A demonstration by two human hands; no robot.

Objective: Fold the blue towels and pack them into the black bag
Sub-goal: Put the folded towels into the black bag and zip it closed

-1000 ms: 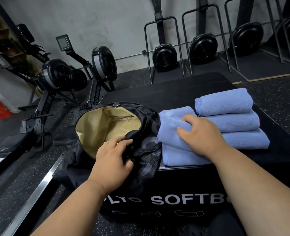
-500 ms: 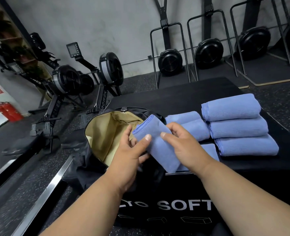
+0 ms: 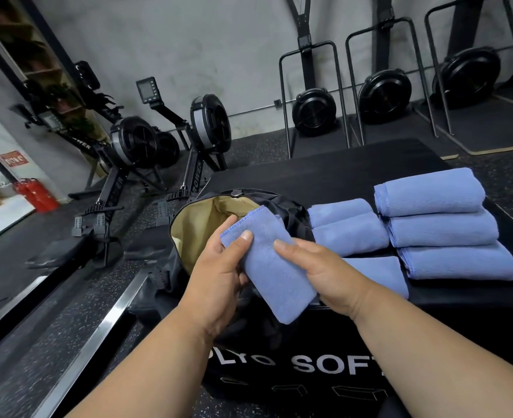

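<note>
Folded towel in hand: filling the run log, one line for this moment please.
step: packing | both hands hold folded towel over open black bag | left hand | right hand | bag: no towels visible

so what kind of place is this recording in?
Most likely a gym. Rowing machines stand on the left, fan-wheel trainers in metal frames line the back wall, and the towels sit on a black soft plyo box over speckled rubber flooring.

A grey concrete wall point(image 3: 188, 40) backs the gym. Below it, on the speckled black rubber floor point(image 3: 23, 357), stand black rowing machines point(image 3: 134, 152). A red fire extinguisher point(image 3: 35, 194) sits left of them.
</note>
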